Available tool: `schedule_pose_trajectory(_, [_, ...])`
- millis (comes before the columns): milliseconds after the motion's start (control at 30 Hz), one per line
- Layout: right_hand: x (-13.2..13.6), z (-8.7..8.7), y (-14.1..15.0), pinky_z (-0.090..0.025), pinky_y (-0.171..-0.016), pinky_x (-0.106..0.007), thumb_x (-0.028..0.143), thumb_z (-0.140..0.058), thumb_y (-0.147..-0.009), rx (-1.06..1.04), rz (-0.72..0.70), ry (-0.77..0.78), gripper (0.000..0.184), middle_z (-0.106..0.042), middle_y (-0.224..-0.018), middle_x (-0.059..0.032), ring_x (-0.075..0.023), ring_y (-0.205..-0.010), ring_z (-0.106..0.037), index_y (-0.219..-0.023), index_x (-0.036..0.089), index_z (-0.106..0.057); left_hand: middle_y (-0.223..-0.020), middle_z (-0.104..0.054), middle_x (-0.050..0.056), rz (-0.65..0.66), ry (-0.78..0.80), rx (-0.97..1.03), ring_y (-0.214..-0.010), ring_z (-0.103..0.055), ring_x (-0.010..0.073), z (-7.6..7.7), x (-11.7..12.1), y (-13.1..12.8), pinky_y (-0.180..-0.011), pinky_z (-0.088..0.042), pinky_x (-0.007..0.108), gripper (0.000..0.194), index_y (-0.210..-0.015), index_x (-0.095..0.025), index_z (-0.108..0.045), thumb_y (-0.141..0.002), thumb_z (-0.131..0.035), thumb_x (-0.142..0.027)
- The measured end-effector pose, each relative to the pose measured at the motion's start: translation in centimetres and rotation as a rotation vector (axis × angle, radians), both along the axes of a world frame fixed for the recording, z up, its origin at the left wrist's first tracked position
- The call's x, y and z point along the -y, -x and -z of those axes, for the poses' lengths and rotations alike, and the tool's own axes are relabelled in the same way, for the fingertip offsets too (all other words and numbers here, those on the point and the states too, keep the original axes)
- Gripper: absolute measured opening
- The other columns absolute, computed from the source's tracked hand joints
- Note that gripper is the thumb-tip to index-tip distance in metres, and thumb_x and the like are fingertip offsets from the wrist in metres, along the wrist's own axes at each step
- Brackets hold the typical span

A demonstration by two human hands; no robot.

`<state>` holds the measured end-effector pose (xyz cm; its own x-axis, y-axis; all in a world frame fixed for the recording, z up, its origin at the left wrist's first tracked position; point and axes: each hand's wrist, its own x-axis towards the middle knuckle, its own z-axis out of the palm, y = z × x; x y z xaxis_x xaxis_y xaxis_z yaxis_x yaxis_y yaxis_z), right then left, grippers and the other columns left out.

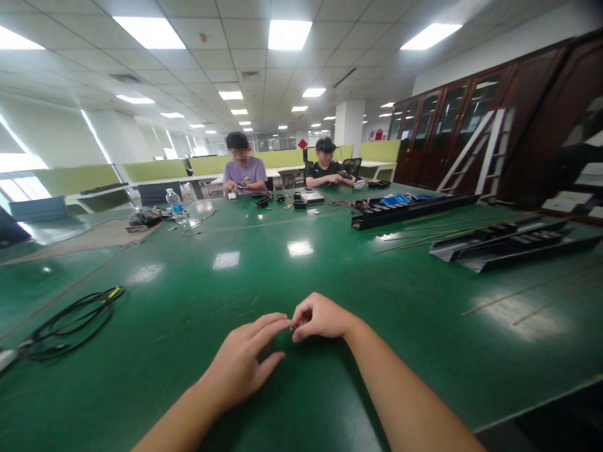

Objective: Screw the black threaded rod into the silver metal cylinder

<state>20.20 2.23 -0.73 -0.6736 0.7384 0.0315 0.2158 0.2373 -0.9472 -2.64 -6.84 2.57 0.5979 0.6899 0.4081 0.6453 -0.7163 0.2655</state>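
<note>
Bench [202,276], green, glossy, spanning the view; ceiling lights reflected in its top.

Cabinets [440,125], dark wood with glass panes, beyond the bench at right.

Stepladder [492,150], pale, standing before the cabinets.

Persons, two, at the far side: one in a purple shirt [252,171], one in a black shirt [320,171], each with hands at small items.

Metal channels [518,248], black, lying at right; thin rods [424,242], straw-coloured, beside them.

Left hand [240,361], bare; forearm rising from the lower left, palm tilted inward, fingers extended nearly together toward the right, thumb spread below with a wide gap. Holds nothing visible; its fingertips meet or nearly meet those of the other hand.

Right hand [325,316], bare; forearm slanting up from the lower right, wrist bent, fingers curled, thumb and forefinger closed in a narrow pinch.

Cable [70,326], black, loosely coiled at left, with a yellow tie [113,292].

Bottle [174,202], clear plastic, blue label, upright at far left.

Small dark piece [294,327], in the right hand's pinch, just above or on the bench, centre front; mostly hidden, type unclear.
</note>
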Motion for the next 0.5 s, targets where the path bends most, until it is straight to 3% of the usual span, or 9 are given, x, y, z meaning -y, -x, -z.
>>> schedule_pose_trajectory(167, [-0.3,-0.2,-0.9,-0.04,-0.055,-0.022,0.03,-0.086,-0.055,-0.088,-0.109,0.162,0.027,-0.064,-0.06,0.0024,-0.0107,-0.057,-0.054,-0.069,0.012,-0.072,-0.099,-0.073,0.002,0.177,0.075,0.054,-0.083,-0.068,0.0179,0.4,-3.3,-3.5,-0.076,-0.052,0.029,0.031,-0.122,-0.029,-0.062,-0.092,-0.062,-0.024])
schedule_pose_trajectory(300, [-0.4,-0.1,-1.0,-0.043,-0.056,-0.022,0.028,-0.088,-0.053,-0.066,-0.173,0.244,0.029,-0.065,-0.061,0.0025,-0.0106,-0.056,-0.055,-0.072,0.012,-0.073,-0.097,-0.074,0.003,0.169,0.1,0.073,-0.083,-0.068,0.0177,0.5,-3.2,-3.6,-0.075,-0.051,0.027,0.026,-0.117,-0.028,-0.066,-0.092,-0.062,-0.022])
schedule_pose_trajectory(433, [-0.3,-0.2,-0.8,-0.048,-0.063,-0.023,0.029,-0.09,-0.052,-0.072,-0.183,0.287,0.043,-0.07,-0.072,-0.0008,-0.0131,-0.066,-0.062,-0.089,0.013,-0.076,-0.106,-0.072,0.002,0.182,0.187,0.052,-0.094,-0.067,0.0162,-1.1,-1.4,-1.0,-0.085,-0.052,0.026,0.024,-0.116,-0.029,-0.066,-0.097,-0.053,-0.022])
schedule_pose_trajectory(500, [-0.2,-0.2,-0.6,-0.049,-0.066,-0.024,0.029,-0.09,-0.053,-0.099,-0.168,0.298,0.049,-0.071,-0.076,-0.0025,-0.0136,-0.069,-0.064,-0.097,0.013,-0.075,-0.108,-0.07,0.002,0.052,0.133,0.075,-0.097,-0.067,0.0168,-2.4,0.0,2.5,-0.086,-0.054,0.026,0.024,-0.116,-0.029,-0.066,-0.097,-0.053,-0.025])
